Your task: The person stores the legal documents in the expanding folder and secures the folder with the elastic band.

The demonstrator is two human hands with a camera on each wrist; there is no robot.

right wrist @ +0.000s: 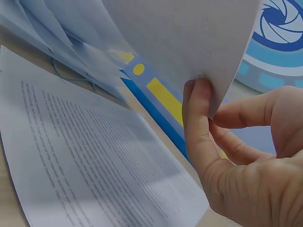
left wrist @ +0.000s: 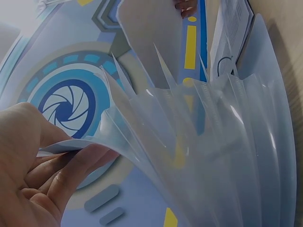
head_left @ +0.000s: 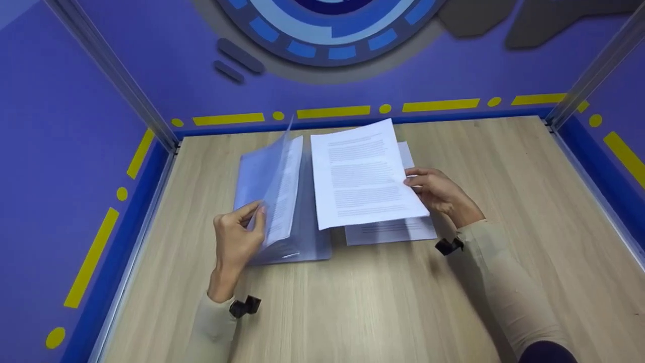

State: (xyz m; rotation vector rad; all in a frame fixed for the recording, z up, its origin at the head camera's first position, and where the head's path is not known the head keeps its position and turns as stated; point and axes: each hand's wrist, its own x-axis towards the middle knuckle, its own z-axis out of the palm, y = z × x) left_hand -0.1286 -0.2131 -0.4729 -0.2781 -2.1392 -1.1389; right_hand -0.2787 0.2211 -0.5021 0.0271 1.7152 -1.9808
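Observation:
My left hand (head_left: 239, 233) pinches the raised cover edge of a translucent expanding file folder (head_left: 259, 169). In the left wrist view its accordion pockets (left wrist: 222, 137) fan apart, with thumb and fingers on the flap. Between finger and thumb, my right hand (head_left: 441, 194) grips the right edge of a printed sheet (head_left: 360, 176), lifted and tilted beside the folder. Beneath that sheet, more printed paper (head_left: 390, 233) lies on the table, mostly covered in the head view. The right wrist view shows the lower printed page (right wrist: 94, 165) and the blank back of the held sheet.
A light wood table (head_left: 322, 312) carries the folder and papers. Blue panels with yellow marks (head_left: 332, 112) enclose it at the back and sides, joined by metal corner posts (head_left: 116, 70). A thin cord (right wrist: 71, 78) loops by the folder.

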